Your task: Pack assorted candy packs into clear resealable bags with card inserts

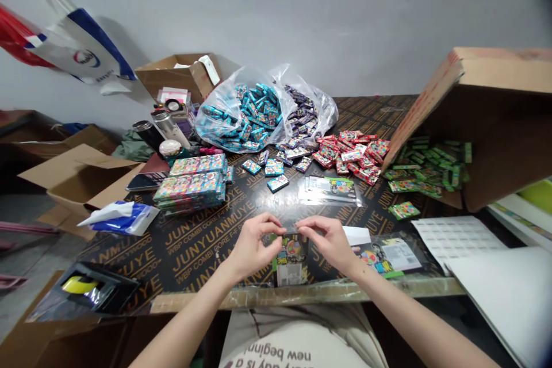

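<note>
A printed clear plastic bag, with colourful lettering and a pale label panel, lies upright to me at the front of the dark table. Its top edge is pinched at the left corner by the fingers of my left hand. At the top right corner, my right hand pinches the same edge between thumb and forefinger. Beside my right wrist is another printed bag, flat near the table's front. Beyond my hands lies a small pile of similar flat bags. Whether anything is inside the held bag is hard to see.
Small boxes stand or lie behind: blue ones and purple ones in clear bags, red ones loose, green ones in a tipped carton. Wrapped stacks and a tape dispenser are left; label sheets right.
</note>
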The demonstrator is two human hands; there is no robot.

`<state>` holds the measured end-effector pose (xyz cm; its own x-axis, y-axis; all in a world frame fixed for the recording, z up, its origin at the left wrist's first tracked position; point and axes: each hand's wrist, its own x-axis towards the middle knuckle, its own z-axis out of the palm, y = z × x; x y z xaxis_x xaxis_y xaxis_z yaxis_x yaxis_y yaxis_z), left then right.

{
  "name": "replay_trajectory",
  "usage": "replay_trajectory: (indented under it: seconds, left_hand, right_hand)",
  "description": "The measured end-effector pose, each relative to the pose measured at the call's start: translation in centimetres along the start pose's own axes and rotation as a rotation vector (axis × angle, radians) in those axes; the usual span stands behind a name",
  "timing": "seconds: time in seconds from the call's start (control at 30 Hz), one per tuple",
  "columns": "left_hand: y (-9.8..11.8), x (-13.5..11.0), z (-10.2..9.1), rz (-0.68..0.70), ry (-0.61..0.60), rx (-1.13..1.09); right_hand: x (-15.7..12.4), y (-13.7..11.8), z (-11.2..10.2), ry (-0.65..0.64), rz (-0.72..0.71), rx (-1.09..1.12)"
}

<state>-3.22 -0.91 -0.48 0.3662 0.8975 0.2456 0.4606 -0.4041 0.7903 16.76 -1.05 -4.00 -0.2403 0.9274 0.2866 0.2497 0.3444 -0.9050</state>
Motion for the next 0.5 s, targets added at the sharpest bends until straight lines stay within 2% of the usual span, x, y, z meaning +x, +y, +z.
replay_trajectory:
  seconds: [0.07, 0.13, 0.17, 0.27, 0.33, 0.4, 0.5]
  left_hand:
    - [-0.1, -0.5, 0.1, 0.078, -0.005, 0.048]
    - [-0.5, -0.8, 0.2, 0.100, -0.007, 0.010]
    - [-0.8, -0.8, 0.2, 0.092, 0.004, -0.022]
    - [-1.9, -0.7, -0.5, 0.015, 0.093, -0.114]
    - [-3.0, -0.9, -1.6, -0.079, 0.183, -0.176]
    - [-4.4, -1.4, -3.0, -0.204, 0.311, -0.222]
    - [-7.2, -3.2, -4.8, -0.393, 0.598, -0.241]
  right_hand:
    - [-0.8, 0.5, -0.4, -0.038, -0.185, -0.075]
    - [-1.7, 1.2, -0.6, -0.092, -0.246, -0.107]
    - [-2.2, 1.6, -0.5, -0.097, -0.208, -0.103]
    - [-3.8, 3.1, 0.6, -0.091, 0.022, -0.032]
    - [-4.4, 4.2, 2.0, -0.193, 0.140, 0.051]
    - [-4.2, 5.0, 3.7, -0.301, 0.188, 0.107]
    - [-1.3, 5.6, 5.5, -0.261, 0.172, 0.128]
